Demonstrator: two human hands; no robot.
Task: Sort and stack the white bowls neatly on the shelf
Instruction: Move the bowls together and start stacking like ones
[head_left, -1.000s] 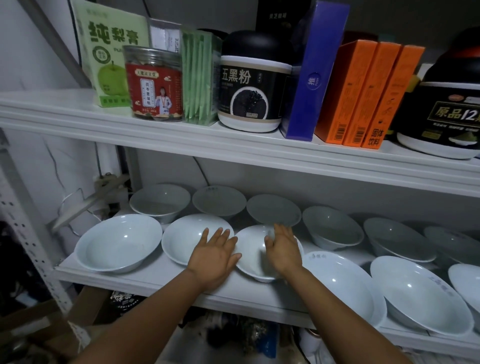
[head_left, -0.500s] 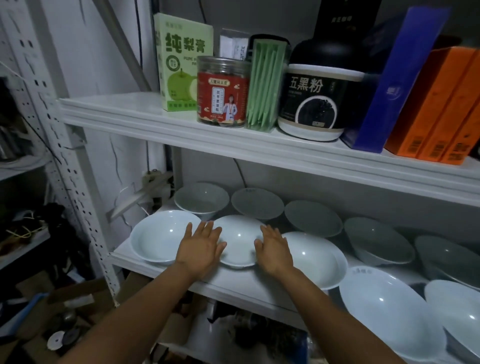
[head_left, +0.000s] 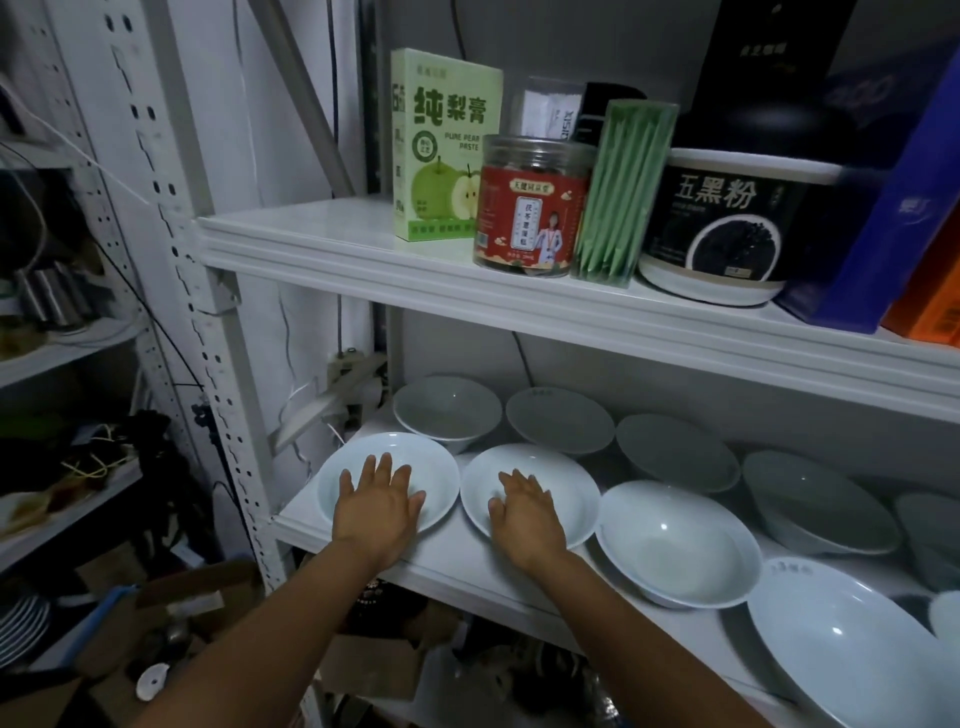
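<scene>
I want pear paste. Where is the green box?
Head view: the green cardboard pear paste box stands leftmost on the white upper shelf, beside the red-labelled clear jar.

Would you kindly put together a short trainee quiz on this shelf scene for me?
1. True or false: the left hand is spread over the leftmost front bowl.
2. What stands immediately to the right of the red jar? A) green sachet pack B) orange box C) bowl
3. Fill in: the bowl under the right hand is the ___ of the front row, counted from the left. (Right hand.)
Key: 1 true; 2 A; 3 second.
</scene>
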